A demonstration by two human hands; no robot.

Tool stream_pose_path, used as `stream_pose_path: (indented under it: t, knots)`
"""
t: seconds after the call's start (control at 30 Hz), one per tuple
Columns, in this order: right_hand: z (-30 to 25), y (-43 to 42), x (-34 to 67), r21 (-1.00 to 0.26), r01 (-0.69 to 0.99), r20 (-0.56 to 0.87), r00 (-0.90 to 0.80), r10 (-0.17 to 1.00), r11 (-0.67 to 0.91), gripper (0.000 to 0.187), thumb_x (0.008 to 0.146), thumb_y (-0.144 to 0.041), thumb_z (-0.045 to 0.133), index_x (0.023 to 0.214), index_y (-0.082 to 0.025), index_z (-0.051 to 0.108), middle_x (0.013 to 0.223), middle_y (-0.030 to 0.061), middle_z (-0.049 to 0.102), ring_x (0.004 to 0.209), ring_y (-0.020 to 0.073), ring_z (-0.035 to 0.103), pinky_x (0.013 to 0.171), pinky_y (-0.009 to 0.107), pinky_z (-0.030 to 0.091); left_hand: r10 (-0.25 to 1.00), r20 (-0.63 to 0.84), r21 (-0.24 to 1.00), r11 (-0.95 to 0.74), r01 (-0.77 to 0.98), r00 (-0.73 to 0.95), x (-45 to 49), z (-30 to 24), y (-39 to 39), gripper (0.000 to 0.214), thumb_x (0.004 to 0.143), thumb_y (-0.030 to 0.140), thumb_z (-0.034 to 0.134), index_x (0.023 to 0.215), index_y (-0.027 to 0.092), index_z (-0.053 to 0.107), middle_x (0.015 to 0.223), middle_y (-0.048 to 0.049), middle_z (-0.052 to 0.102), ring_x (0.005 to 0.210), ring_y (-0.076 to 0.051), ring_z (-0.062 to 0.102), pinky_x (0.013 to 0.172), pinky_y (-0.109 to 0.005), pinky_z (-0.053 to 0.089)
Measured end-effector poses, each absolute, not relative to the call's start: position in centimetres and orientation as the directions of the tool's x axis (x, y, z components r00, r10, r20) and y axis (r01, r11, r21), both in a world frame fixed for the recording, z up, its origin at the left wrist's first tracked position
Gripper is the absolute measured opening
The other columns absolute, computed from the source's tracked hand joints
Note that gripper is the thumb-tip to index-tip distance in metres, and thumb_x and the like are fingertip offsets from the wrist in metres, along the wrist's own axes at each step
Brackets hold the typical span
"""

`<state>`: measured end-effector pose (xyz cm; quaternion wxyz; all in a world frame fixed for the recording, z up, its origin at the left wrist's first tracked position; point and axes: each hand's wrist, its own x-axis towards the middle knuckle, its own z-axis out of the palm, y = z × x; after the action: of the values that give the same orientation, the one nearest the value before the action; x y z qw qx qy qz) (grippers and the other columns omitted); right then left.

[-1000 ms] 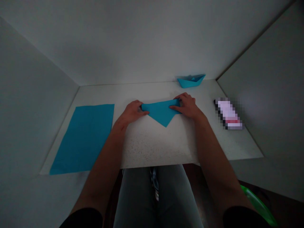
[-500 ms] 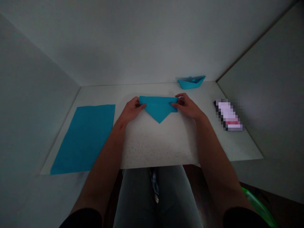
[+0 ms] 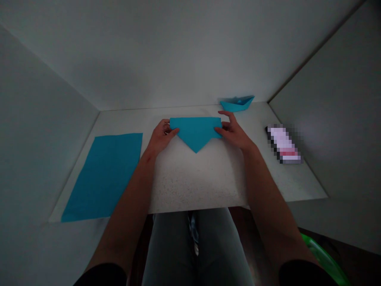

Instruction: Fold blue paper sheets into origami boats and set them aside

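So the folded blue paper (image 3: 195,132) is held between the left hand (image 3: 162,136) and right hand (image 3: 235,133), its tip aimed at the near edge of the tabletop (image 3: 196,182). Both ends are pinched, thumbs on top, right index finger (image 3: 228,114) kinda stuck out.

2 arms (image 3: 262,178) fwd, L hand (image 3: 160,138) & R hand (image 3: 237,133) pinching, R index (image 3: 228,114) extended.
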<state>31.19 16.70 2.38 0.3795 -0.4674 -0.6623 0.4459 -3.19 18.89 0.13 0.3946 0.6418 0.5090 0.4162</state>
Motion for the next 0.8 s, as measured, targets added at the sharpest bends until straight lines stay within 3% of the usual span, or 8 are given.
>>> stream_pose_path:
  t: [0.13, 0.27, 0.5, 0.67, 0.8]
  knots:
    - [2.8, 16.5, 31.0, -0.917, 0.324, 0.130, -0.312, 0.941, 0.234, 0.059, 0.094, -0.074, 0.071, 0.133, -0.034, 0.053, 0.087, -0.0019, 0.061, 0.076, 0.0202, 0.057, 0.073, 0.036, 0.050, 0.988, 0.126, 0.935, -0.147, 0.322, 0.085, -3.3, -0.1, 19.1, 0.038, 0.091, 0.039, 0.081, 0.119, 0.024, 0.059, 0.082, 0.0015, 0.071, 0.080, -0.018, 0.071, 0.081, -0.034, 0.056]
    - [2.7, 16.7, 31.3, -0.863, 0.394, 0.142, -0.413, 0.900, 0.317, 0.032, 0.100, -0.054, 0.063, 0.112, -0.026, 0.074, 0.093, 0.0038, 0.067, 0.085, 0.0231, 0.063, 0.083, 0.040, 0.054, 0.990, 0.142, 0.946, -0.129, 0.298, -0.020, -3.5, -0.6, 19.5, 0.040, 0.091, 0.036, 0.081, 0.122, 0.025, 0.059, 0.085, 0.0019, 0.069, 0.079, -0.018, 0.073, 0.080, -0.033, 0.057]
    - [2.7, 16.5, 31.9, -0.809, 0.433, 0.182, -0.457, 0.871, 0.397, 0.046, 0.087, -0.031, 0.073, 0.132, -0.031, 0.080, 0.121, 0.0061, 0.079, 0.112, 0.0298, 0.072, 0.097, 0.043, 0.058, 0.982, 0.161, 0.952, -0.129, 0.276, -0.095, -3.8, -1.0, 19.9, 0.034, 0.090, 0.029, 0.082, 0.118, 0.023, 0.065, 0.086, 0.0004, 0.071, 0.077, -0.017, 0.072, 0.078, -0.031, 0.057]
    - [2.6, 16.6, 31.6, -0.846, 0.407, 0.155, -0.431, 0.889, 0.344, 0.036, 0.089, -0.041, 0.079, 0.124, -0.033, 0.084, 0.119, 0.0047, 0.082, 0.110, 0.0294, 0.075, 0.100, 0.045, 0.059, 0.979, 0.195, 0.943, -0.169, 0.288, -0.062, -4.2, -1.4, 20.1, 0.032, 0.090, 0.035, 0.083, 0.115, 0.023, 0.069, 0.086, 0.0000, 0.072, 0.078, -0.016, 0.071, 0.079, -0.031, 0.056]
    - [2.2, 16.8, 31.3, -0.861, 0.404, 0.153, -0.373, 0.915, 0.308, 0.034, 0.088, -0.055, 0.084, 0.110, -0.029, 0.086, 0.105, 0.0051, 0.082, 0.101, 0.0280, 0.075, 0.092, 0.042, 0.059, 0.976, 0.213, 0.942, -0.194, 0.274, -0.039, -4.0, -1.4, 20.1, 0.034, 0.088, 0.039, 0.085, 0.115, 0.023, 0.071, 0.082, 0.0001, 0.071, 0.077, -0.016, 0.069, 0.077, -0.029, 0.055]
